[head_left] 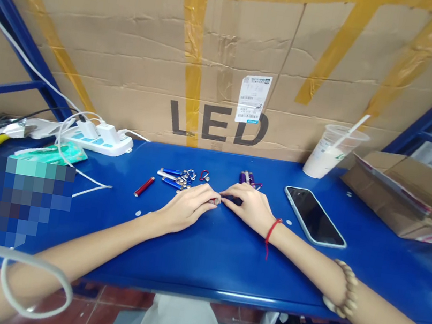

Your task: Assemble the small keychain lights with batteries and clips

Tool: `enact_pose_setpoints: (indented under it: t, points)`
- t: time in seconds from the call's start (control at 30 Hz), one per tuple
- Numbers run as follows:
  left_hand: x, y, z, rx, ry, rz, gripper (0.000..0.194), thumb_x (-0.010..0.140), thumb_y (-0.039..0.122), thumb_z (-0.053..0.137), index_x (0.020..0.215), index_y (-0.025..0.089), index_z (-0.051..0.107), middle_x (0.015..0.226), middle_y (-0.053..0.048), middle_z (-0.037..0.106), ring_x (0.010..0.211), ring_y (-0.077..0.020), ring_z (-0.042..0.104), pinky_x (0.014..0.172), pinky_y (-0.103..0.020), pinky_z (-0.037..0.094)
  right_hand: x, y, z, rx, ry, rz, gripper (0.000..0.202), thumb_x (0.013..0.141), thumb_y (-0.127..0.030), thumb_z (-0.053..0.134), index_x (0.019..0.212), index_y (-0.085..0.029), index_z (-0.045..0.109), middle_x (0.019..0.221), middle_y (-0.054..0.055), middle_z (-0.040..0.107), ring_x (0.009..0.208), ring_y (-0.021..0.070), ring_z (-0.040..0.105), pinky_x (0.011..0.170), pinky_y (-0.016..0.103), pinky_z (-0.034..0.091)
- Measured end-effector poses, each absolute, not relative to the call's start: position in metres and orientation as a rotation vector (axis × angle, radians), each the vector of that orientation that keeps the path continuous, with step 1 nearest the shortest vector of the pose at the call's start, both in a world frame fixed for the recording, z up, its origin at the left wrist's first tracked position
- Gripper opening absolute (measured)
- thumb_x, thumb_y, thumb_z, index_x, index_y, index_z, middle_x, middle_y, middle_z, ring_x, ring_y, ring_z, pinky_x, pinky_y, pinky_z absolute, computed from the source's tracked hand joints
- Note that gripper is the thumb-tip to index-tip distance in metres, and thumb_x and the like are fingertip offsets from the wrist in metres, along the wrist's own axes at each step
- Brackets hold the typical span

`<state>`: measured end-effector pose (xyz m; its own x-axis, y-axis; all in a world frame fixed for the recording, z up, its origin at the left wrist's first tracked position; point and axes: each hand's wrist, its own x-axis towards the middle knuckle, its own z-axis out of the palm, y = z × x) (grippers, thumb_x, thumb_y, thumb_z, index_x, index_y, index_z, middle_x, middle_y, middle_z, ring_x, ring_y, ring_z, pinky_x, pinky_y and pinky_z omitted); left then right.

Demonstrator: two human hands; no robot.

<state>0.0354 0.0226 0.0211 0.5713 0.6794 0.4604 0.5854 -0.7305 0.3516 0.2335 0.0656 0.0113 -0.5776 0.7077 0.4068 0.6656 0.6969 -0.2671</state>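
My left hand (192, 207) is closed around a small red metal tube (212, 201) whose silver end points right. Against that end, the fingertips of my right hand (250, 206) are pinched together; whatever they hold is too small to make out. Behind my left hand lie blue metal tubes (171, 182), a silver one, several key rings (190, 175) and a red carabiner clip (204, 175). Another red tube (144, 186) rests apart on the left. Just beyond my right hand is a cluster of purple tubes (246, 177).
A phone (315, 216), a plastic cup (325, 154) with a straw and an open cardboard box (392, 204) occupy the right side. At left are a power strip (117, 144), white cables and a green packet (52, 154). A large carton (141, 64) stands behind the blue table (193, 261).
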Motion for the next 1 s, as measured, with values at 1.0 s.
enact_pose_setpoints:
  t: [1.0]
  points:
    - [0.035,0.023,0.013,2.769,1.296,0.883,0.035,0.093,0.039,0.030,0.095,0.019,0.058,0.069,-0.002,0.066,0.056,-0.0129,0.058,0.054,-0.021,0.037,0.224,0.048,0.022,-0.785,-1.838,1.134,0.023,0.073,-0.038,0.065,0.074,-0.015,0.067,0.077,0.004,0.065,0.061,0.0098,0.056,0.048,0.019,0.045]
